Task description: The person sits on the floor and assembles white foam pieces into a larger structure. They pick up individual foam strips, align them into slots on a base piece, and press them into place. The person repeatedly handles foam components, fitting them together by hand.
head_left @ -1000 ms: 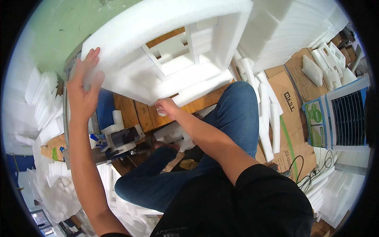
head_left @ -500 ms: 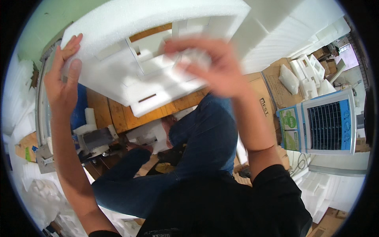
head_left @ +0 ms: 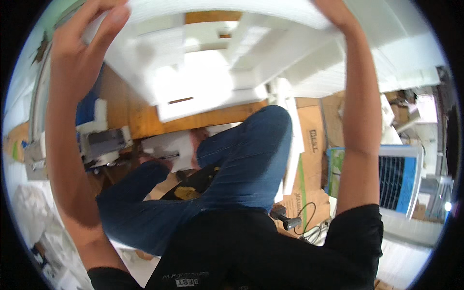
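A large white foam block [head_left: 193, 108] with rectangular cut-outs and a narrow slot stands on a wooden bench top [head_left: 140, 113] before me. My left hand [head_left: 89, 36] grips its upper left edge, thumb on the near side and fingers partly cut off by the picture's top. At the upper right edge, my right hand [head_left: 337, 14] holds the block too; most of its fingers are out of sight. Through one opening, part of the wood behind shows. Bright light washes out the middle of the block.
My jeans-clad legs [head_left: 241, 159] are below the bench. Flat cardboard [head_left: 309, 130] and a dark corded device [head_left: 288, 221] lie to the right. An air cooler [head_left: 398, 181] stands beyond my right forearm. White foam pieces [head_left: 285, 89] and a grey metal fixture [head_left: 106, 141] flank the bench.
My right hand has gone from in front of the cut-outs to the block's upper right edge. The left hand has moved up along the left edge. The whole view has shifted.
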Motion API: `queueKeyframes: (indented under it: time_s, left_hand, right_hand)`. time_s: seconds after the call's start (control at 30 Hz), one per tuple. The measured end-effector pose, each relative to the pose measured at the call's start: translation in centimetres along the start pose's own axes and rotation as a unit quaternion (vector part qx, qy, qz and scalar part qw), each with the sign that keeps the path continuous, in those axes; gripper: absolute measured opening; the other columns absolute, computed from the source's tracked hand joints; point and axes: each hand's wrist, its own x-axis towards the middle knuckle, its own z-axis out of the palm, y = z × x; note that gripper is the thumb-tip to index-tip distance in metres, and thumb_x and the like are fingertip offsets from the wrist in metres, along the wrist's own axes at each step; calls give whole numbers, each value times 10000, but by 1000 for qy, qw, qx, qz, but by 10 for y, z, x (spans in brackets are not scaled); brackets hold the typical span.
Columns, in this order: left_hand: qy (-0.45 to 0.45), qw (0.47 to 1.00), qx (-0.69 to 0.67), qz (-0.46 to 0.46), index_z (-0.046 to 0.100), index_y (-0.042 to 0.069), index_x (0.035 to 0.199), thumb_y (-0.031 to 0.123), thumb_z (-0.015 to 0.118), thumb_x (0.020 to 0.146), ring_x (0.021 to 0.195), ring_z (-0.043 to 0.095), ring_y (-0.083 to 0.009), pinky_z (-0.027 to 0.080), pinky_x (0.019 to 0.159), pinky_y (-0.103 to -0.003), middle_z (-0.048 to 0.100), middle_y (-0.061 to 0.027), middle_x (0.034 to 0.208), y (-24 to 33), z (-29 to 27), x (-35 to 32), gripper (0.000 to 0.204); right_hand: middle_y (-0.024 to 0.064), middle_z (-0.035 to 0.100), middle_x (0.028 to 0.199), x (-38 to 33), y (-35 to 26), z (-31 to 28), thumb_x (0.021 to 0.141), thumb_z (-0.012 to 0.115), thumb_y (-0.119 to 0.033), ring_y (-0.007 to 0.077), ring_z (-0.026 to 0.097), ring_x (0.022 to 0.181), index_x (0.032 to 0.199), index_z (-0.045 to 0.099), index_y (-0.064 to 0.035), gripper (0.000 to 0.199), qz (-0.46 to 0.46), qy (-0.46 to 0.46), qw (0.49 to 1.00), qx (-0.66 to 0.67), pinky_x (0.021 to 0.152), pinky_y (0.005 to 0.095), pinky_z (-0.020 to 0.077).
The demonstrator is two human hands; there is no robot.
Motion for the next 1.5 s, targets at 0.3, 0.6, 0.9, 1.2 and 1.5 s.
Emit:
queueKeyframes:
  time_s: [0.3,0.6,0.9,1.2,1.5]
  left_hand:
    - [-84,981,73,-156,759,-60,1033,512,535,1050,1042,709,-357,537,924,-442,739,-279,1109,40,-25,140,615]
    - [-66,996,-60,-16,726,-40,1163,594,321,1093,1168,643,-467,484,1033,-500,685,-300,1242,-9,20,123,755]
    - [-45,995,-80,-51,723,-46,1155,514,440,1078,1132,656,-471,504,1009,-482,696,-284,1228,0,11,120,632]
    - [-189,927,-20,-323,479,-67,1485,755,663,851,1280,579,-501,498,1050,-553,525,-371,1436,8,-40,115,1054]
    - [-259,710,-524,-393,287,48,1632,770,716,814,1488,283,-563,345,1085,-757,254,-403,1612,-41,-18,48,1172]
  right_hand:
    - [168,675,1372,15,34,15,980,558,-659,272,690,1173,1486,605,-159,713,-74,57,996,-5,1074,389,482]
    - [173,636,1431,5,18,4,966,467,-757,281,663,1203,1543,545,-193,810,-38,14,999,-6,1069,340,454]
    - [176,610,1465,2,4,1,987,472,-707,279,610,1294,1538,544,-145,790,-38,9,999,-2,1127,349,410]
    - [164,537,1549,-8,-4,-10,1044,490,-588,290,479,1441,1530,528,-52,725,-47,-7,999,9,1220,352,299]
    - [153,515,1567,4,13,-3,1080,444,-537,253,438,1468,1546,495,-32,689,-71,-44,996,35,1232,332,260]
